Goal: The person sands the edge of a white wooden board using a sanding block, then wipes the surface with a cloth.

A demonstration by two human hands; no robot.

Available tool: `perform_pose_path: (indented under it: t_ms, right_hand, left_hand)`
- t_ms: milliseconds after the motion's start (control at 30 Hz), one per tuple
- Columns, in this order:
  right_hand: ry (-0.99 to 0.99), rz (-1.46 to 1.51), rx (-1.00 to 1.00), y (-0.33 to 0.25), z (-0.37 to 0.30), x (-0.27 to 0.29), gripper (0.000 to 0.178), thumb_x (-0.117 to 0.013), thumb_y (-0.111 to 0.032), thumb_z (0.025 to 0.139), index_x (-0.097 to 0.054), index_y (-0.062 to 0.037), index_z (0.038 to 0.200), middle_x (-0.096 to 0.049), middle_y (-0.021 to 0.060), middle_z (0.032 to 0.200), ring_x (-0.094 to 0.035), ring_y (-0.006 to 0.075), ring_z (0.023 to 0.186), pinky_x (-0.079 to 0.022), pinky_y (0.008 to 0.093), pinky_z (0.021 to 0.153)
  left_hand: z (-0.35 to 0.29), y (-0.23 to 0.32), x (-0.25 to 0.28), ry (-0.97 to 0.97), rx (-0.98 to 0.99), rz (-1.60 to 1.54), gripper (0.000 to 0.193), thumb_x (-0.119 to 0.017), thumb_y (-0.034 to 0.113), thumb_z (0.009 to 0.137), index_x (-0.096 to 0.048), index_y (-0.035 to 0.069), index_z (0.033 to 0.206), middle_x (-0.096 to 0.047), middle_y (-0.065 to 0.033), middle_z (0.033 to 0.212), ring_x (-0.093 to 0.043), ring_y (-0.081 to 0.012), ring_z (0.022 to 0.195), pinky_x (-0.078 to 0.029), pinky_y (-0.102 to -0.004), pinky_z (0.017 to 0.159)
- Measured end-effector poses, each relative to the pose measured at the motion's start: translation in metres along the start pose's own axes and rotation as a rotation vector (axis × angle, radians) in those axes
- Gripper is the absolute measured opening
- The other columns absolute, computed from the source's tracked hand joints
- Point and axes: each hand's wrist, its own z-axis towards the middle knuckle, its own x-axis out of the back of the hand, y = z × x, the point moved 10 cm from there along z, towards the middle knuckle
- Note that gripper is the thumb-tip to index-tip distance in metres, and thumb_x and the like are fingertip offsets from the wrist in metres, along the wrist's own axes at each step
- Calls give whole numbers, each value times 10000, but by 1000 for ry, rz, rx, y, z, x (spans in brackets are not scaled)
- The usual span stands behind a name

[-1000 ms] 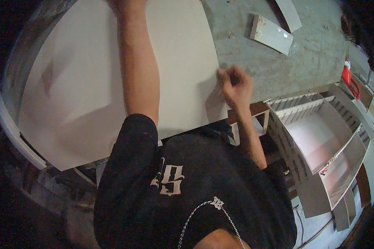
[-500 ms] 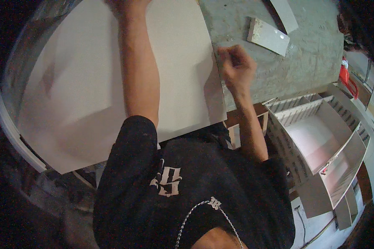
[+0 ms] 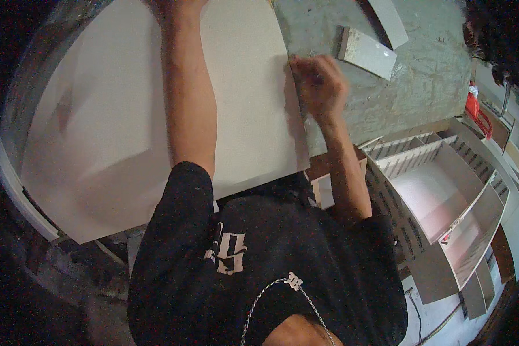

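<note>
A large pale flat panel [image 3: 248, 104] lies in front of me, with its near edge against my shirt. My left arm reaches straight across it to the far side. Only the back of my left hand [image 3: 177, 7] shows at the top of the view, over the panel; its fingers are cut off. Beside the panel's right edge is my right hand [image 3: 322, 83], slightly blurred. Its fingers are curled closed, with the fingertips at that edge. Whatever may be inside them is hidden.
The panel rests over a worn grey-green tabletop [image 3: 409, 92]. Off its right side lie a short pale board piece [image 3: 368, 53] and a longer strip [image 3: 388, 22]. At the lower right stands an open box-like cabinet frame [image 3: 380, 179] with partitions. A red item [image 3: 473, 106] hangs beyond the table.
My right hand has moved slightly up and left along the panel's right edge, its fingers still curled. The left arm holds nearly the same place. The whole view has shifted a little.
</note>
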Motion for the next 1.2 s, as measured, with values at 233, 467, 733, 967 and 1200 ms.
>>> perform_pose_path:
  t_ms: [233,467,733,967,1200]
  right_hand:
    - [-73,61,-162,21,-41,23,97,-733,-11,817,-701,-37,905,-654,54,728,-604,111,633,-465,250,576]
    - [-97,40,-336,31,-70,-1,101,-772,-82,798,-713,-8,834,-670,102,689,-642,152,627,-499,288,604]
    - [-182,101,-434,12,73,-57,208,-747,-161,823,-682,26,759,-651,113,608,-577,104,547,-462,292,533]
    - [-189,136,-384,29,74,-65,259,-764,-202,803,-662,26,732,-621,86,585,-543,108,544,-448,308,531]
    - [-140,165,-390,21,131,-69,272,-757,-195,799,-644,46,745,-595,77,590,-507,103,570,-442,305,546]
  left_hand:
    - [10,-23,-10,1,-54,77,562,-594,543,876,-588,138,1264,-608,-117,1247,-521,-335,1201,-320,-533,1054]
    - [9,-15,-5,117,-106,-16,482,-623,492,856,-632,145,1190,-632,-64,1216,-523,-270,1205,-249,-550,1106]
    - [8,-19,-9,100,-90,-12,486,-627,491,854,-630,139,1190,-631,-72,1213,-524,-275,1198,-245,-556,1108]
    - [8,-20,-8,128,-97,-60,482,-648,479,841,-642,128,1170,-641,-73,1183,-526,-276,1194,-245,-563,1103]
    - [13,-6,-6,161,-123,-33,495,-613,542,865,-634,163,1182,-648,-77,1149,-557,-303,1130,-323,-540,1048]
